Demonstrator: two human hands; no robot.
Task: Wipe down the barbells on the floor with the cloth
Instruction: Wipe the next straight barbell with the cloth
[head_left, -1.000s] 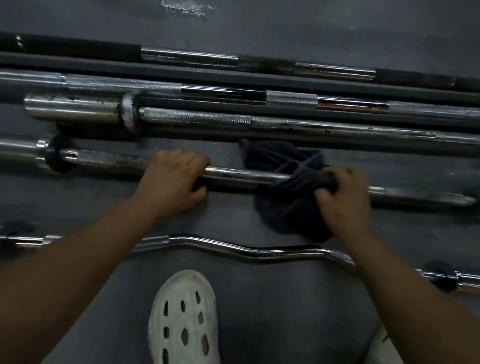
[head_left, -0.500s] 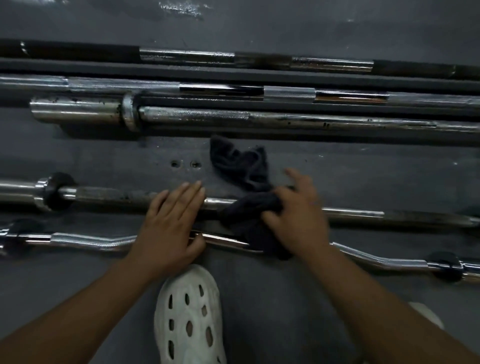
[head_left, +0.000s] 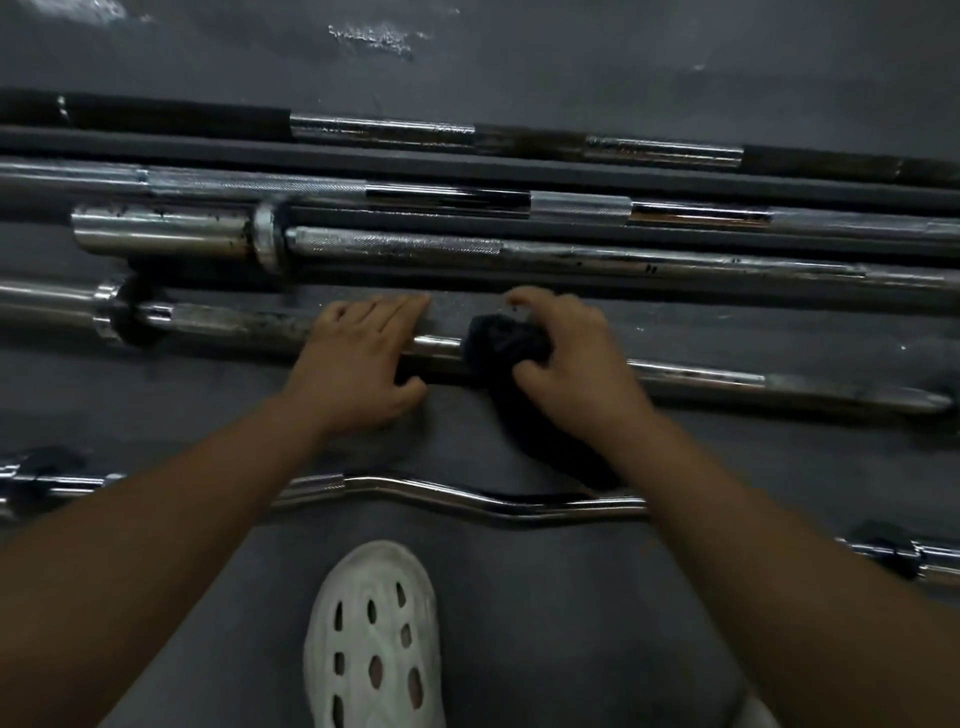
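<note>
Several steel barbells lie side by side on the dark floor. The straight bar nearest me (head_left: 727, 376) runs left to right under both hands. My left hand (head_left: 358, 358) rests on top of it with the fingers laid flat and the thumb under the shaft. Just to the right, my right hand (head_left: 571, 364) grips a dark cloth (head_left: 506, 343) bunched around the same bar; the cloth's tail hangs down toward me. A curved chrome curl bar (head_left: 467, 496) lies closer to me, partly hidden by both forearms.
Three more straight bars (head_left: 649, 262) lie beyond the one under my hands, against a dark floor strip. A white perforated shoe (head_left: 374, 639) stands at the bottom centre. A collar (head_left: 111, 317) sits at the near bar's left end.
The cloth is now bunched tightly around the bar instead of spread loose. My right hand has slid it left, close to my left hand. The view has tilted back down.
</note>
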